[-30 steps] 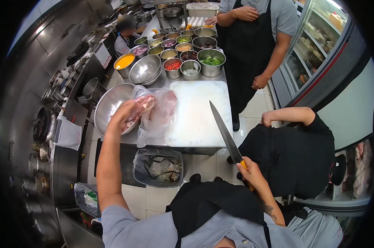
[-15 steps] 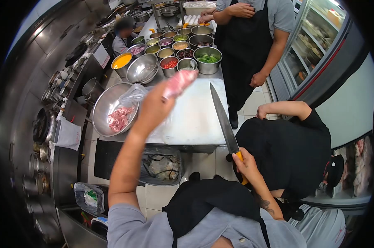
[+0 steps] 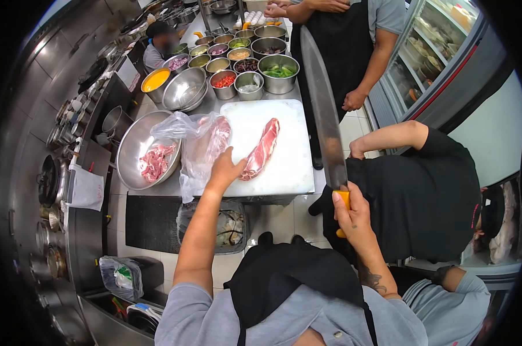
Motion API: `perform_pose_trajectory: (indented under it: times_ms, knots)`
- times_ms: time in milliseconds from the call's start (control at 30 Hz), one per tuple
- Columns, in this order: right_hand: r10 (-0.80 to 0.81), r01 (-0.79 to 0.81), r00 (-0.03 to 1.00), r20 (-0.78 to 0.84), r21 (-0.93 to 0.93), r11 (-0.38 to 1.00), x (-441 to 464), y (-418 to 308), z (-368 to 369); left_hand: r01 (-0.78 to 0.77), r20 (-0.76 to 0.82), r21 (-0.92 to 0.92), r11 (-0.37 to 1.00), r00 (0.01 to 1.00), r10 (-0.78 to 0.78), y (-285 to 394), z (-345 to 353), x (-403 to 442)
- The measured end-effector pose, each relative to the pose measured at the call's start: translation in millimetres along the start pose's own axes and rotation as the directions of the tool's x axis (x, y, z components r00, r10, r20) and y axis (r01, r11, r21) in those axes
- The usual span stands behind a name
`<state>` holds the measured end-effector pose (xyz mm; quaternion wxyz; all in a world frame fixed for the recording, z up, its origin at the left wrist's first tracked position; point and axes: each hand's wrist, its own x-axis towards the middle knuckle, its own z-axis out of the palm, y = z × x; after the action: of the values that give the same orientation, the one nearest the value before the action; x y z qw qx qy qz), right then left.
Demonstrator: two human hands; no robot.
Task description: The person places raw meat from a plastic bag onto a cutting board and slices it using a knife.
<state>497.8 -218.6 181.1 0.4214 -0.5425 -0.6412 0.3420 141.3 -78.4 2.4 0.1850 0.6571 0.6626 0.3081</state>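
A long piece of raw meat (image 3: 263,149) lies on the white cutting board (image 3: 298,173). My left hand (image 3: 225,171) is at its lower end, fingers apart, its fingertips at or close to the meat. My right hand (image 3: 352,213) grips the yellow handle of a large knife (image 3: 325,109), whose blade points up and away, to the right of the board. More meat (image 3: 217,138) sits in a clear plastic bag (image 3: 194,167) at the board's left edge. Cut pieces of meat (image 3: 156,163) rest in a steel bowl (image 3: 128,153) further left.
Metal pots of ingredients (image 3: 279,74) and a steel bowl (image 3: 184,89) stand behind the board. A co-worker in a black apron (image 3: 336,69) is at the table's right. Another person (image 3: 411,196) bends close beside my right hand. A bin (image 3: 217,228) stands below the table.
The piece of meat that my left hand held in the air now lies on the board. My left hand has opened and lowered. The knife has risen in my right hand, its blade more upright.
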Motion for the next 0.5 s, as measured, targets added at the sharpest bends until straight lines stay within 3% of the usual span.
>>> perform_pose_trajectory:
  times_ms: [100, 133, 200, 233, 267, 333, 367, 400, 433, 500]
  knots:
    - [-0.059, 0.058, 0.998, -0.006, -0.065, 0.996, 1, 34, 22, -0.050, 0.050, 0.099, 0.994, 0.998, 0.045, 31, 13, -11]
    - [-0.140, 0.143, 0.990, 0.031, -0.181, 0.973, 2, 52, 29, -0.051, 0.089, 0.137, 0.989, 0.995, 0.039, 45, 17, -15]
    - [0.123, -0.097, 0.966, 0.229, -0.120, 0.988, -6, 75, 37, -0.097, 0.081, 0.263, 0.960, 0.994, 0.079, 53, 38, -16]
    - [0.168, -0.142, 0.955, 0.243, -0.121, 0.982, -13, 89, 45, -0.116, 0.079, 0.327, 0.938, 0.992, 0.095, 48, 48, -15]
    - [0.199, -0.168, 0.941, 0.276, -0.132, 0.977, -22, 100, 47, -0.095, 0.039, 0.287, 0.953, 0.995, 0.087, 34, 60, -11]
    - [0.066, -0.025, 0.971, 0.228, -0.181, 0.983, -31, 107, 46, -0.061, -0.040, 0.199, 0.978, 0.997, 0.070, 15, 77, 4]
    - [0.100, -0.060, 0.971, 0.217, -0.182, 0.981, -32, 108, 43, 0.255, 0.170, -0.197, 0.947, 0.960, -0.223, 11, 73, 18]
    - [0.135, -0.098, 0.970, 0.204, -0.182, 0.978, -33, 106, 40, 0.581, 0.461, -0.465, 0.668, 0.803, -0.377, 16, 59, 32]
    - [0.168, -0.134, 0.968, 0.188, -0.182, 0.974, -33, 104, 37, 0.669, 0.563, -0.581, 0.464, 0.742, -0.364, 16, 50, 42]
    - [0.159, -0.140, 0.978, 0.138, -0.133, 0.981, -29, 99, 35, 0.604, 0.551, -0.768, 0.215, 0.793, -0.258, 25, 40, 54]
